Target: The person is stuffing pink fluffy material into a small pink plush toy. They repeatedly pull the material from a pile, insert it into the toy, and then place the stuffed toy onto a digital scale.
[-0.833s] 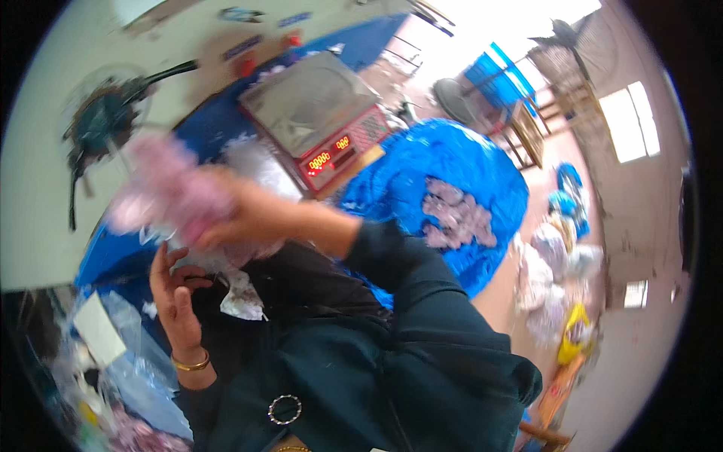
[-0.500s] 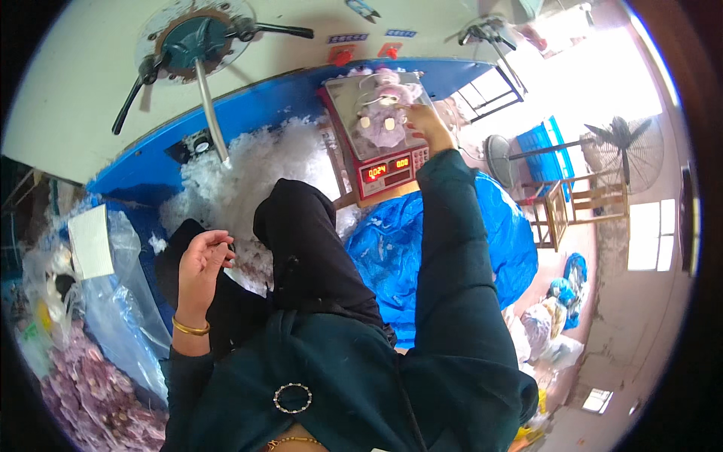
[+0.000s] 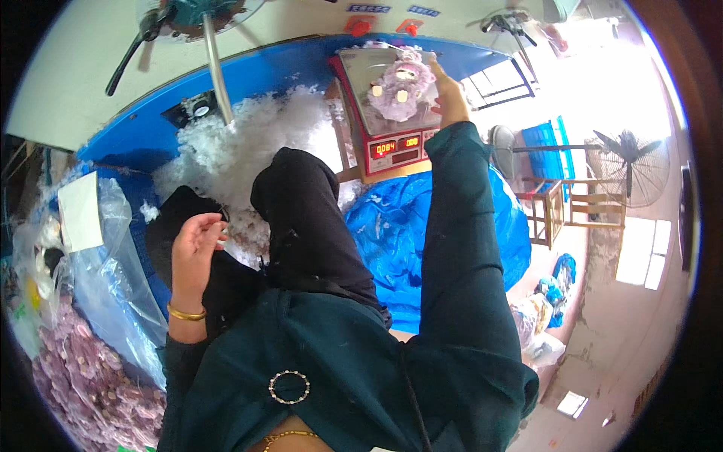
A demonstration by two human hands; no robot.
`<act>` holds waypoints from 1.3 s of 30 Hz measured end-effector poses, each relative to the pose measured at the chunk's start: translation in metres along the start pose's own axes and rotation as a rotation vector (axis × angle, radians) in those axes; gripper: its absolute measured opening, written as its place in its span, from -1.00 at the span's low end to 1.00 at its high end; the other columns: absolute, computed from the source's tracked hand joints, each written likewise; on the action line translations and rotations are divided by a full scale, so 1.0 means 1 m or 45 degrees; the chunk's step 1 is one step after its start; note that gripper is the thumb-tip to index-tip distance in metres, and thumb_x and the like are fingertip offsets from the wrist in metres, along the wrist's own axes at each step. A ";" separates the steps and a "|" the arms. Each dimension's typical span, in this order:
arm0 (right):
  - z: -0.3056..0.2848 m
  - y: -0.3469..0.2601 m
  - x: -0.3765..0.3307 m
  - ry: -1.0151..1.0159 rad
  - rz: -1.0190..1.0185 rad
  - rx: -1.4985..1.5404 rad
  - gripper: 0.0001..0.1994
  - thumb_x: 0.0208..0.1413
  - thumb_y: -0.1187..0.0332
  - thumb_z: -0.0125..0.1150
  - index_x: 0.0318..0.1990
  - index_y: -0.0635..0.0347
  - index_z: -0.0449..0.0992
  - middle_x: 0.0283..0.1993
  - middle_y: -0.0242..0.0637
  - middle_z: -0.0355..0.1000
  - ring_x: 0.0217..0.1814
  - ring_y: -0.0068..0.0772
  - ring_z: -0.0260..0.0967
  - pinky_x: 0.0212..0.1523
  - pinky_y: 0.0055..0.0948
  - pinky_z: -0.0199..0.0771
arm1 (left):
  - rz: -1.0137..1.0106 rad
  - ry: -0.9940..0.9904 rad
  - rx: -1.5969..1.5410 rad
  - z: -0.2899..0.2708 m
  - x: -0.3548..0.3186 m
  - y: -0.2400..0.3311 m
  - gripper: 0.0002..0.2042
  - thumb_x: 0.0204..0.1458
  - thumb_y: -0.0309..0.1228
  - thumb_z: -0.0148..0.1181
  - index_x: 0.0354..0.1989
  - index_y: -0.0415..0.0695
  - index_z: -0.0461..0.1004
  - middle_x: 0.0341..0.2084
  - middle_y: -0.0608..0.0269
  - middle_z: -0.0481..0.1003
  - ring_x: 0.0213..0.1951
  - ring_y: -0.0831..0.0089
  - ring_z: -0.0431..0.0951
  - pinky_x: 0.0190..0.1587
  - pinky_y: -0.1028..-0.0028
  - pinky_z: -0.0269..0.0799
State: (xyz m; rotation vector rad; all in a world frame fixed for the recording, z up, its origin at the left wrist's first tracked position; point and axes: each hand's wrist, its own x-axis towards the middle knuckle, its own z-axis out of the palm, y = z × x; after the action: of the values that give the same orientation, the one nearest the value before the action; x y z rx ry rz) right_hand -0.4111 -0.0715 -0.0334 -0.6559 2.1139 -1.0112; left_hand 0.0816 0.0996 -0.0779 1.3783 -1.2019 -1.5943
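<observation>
A pale purple plush toy (image 3: 401, 89) lies on the steel pan of a red weighing scale (image 3: 385, 114) at the top middle. My right hand (image 3: 447, 96) reaches out to the toy's right side and touches it, fingers around its edge. My left hand (image 3: 193, 242) hovers above my lap with the fingers loosely curled and nothing in them; a gold bangle sits on its wrist. A heap of white stuffing fibre (image 3: 248, 154) fills the blue bin (image 3: 151, 128) just beyond my knees.
A metal tube (image 3: 215, 68) comes down from a stuffing machine into the fibre. A big blue bag (image 3: 422, 226) stands right of my knees. Clear plastic bags (image 3: 113, 271) and a pile of purple plush skins (image 3: 83, 377) lie at my left. A fan (image 3: 625, 162) stands far right.
My right hand carried the plush toy from in front of me out to the scale and set it on the pan. My left hand opened slightly and stayed over my lap.
</observation>
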 end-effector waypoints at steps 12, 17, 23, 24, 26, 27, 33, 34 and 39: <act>0.078 0.076 -0.152 -0.649 -2.244 -1.042 -0.76 -0.15 0.43 0.27 -0.24 0.08 0.49 -0.14 -0.38 0.43 0.01 -0.22 0.36 -0.03 -0.19 0.42 | 0.110 -0.183 0.068 0.021 -0.005 0.010 -0.66 0.06 -0.39 0.20 0.00 -0.20 0.37 -0.18 0.16 0.50 -0.12 0.45 0.50 -0.06 0.43 0.45; -0.105 0.162 -0.119 -0.632 -0.617 -1.113 -0.67 -0.13 0.43 0.27 -0.13 0.15 0.44 -0.12 -0.29 0.44 -0.03 -0.26 0.38 -0.07 -0.26 0.43 | 0.334 0.270 0.506 -0.034 -0.040 -0.029 -0.74 0.01 -0.29 0.24 -0.21 -0.18 0.46 -0.28 0.11 0.46 -0.27 0.27 0.52 -0.18 0.35 0.46; -0.190 0.168 -0.051 -0.493 -0.300 -1.525 -0.57 -0.09 0.44 0.27 0.01 0.22 0.38 -0.09 -0.18 0.45 -0.08 -0.31 0.41 -0.11 -0.34 0.46 | -0.626 1.564 1.445 -0.162 -0.213 -0.088 -0.57 -0.15 -0.16 0.25 -0.12 -0.15 0.47 -0.21 -0.04 0.43 -0.08 0.07 0.40 -0.01 0.22 0.31; -0.180 0.160 -0.046 -0.532 -0.357 -1.525 -0.55 -0.09 0.44 0.27 0.03 0.24 0.37 -0.09 -0.16 0.45 -0.09 -0.32 0.42 -0.12 -0.36 0.46 | -0.875 1.890 2.107 -0.183 -0.256 -0.136 -0.42 -0.15 -0.10 0.25 0.06 -0.12 0.34 -0.09 -0.04 0.36 -0.02 0.04 0.37 0.04 0.22 0.28; -0.160 0.149 -0.042 -0.601 -0.470 -1.489 -0.51 -0.07 0.44 0.27 0.08 0.26 0.36 -0.08 -0.12 0.45 -0.11 -0.34 0.43 -0.13 -0.38 0.47 | -1.289 2.067 1.676 -0.196 -0.286 -0.122 -0.41 -0.13 -0.13 0.25 0.10 -0.07 0.27 -0.05 -0.02 0.33 0.01 -0.01 0.35 0.00 0.18 0.34; -0.120 0.131 -0.040 -0.703 -0.602 -1.444 -0.49 -0.07 0.44 0.27 0.10 0.27 0.35 -0.08 -0.10 0.45 -0.12 -0.34 0.43 -0.14 -0.40 0.47 | -1.363 2.247 1.400 -0.204 -0.317 -0.135 -0.49 -0.11 -0.19 0.24 0.05 -0.07 0.32 -0.07 -0.03 0.34 -0.02 -0.04 0.37 -0.05 0.16 0.38; 0.055 0.029 -0.164 -1.039 -0.933 -1.119 -0.58 0.09 0.43 0.14 0.13 0.28 0.34 0.03 -0.05 0.40 0.07 -0.27 0.38 0.05 -0.35 0.38 | -0.805 2.364 1.486 -0.273 -0.369 -0.182 -0.81 -0.14 -0.48 0.09 -0.30 -0.21 0.42 -0.32 -0.06 0.43 -0.23 -0.07 0.45 -0.17 0.18 0.40; 0.075 0.017 -0.196 -1.037 -0.921 -0.943 -0.59 0.07 0.42 0.19 0.10 0.26 0.37 -0.03 -0.06 0.43 0.01 -0.28 0.41 0.01 -0.35 0.41 | -0.446 2.514 1.532 -0.274 -0.351 -0.163 -0.80 -0.19 -0.53 0.08 -0.32 -0.23 0.44 -0.37 -0.07 0.44 -0.24 -0.08 0.44 -0.16 0.19 0.39; 0.147 -0.015 -0.254 -1.361 -1.061 -0.805 -0.65 0.08 0.47 0.16 0.05 0.30 0.40 -0.06 -0.16 0.45 0.01 -0.33 0.41 0.02 -0.40 0.38 | 0.734 2.104 -0.060 -0.266 -0.271 -0.047 -0.83 0.20 -0.44 -0.01 -0.14 -0.23 0.46 -0.29 0.25 0.52 -0.30 0.45 0.55 -0.35 0.50 0.56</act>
State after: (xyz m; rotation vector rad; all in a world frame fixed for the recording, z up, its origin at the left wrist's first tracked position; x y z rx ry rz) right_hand -0.1364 0.0260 0.0052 -1.9541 1.1110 -0.1498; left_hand 0.3962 0.3130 -0.0339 1.4607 -0.3647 0.1544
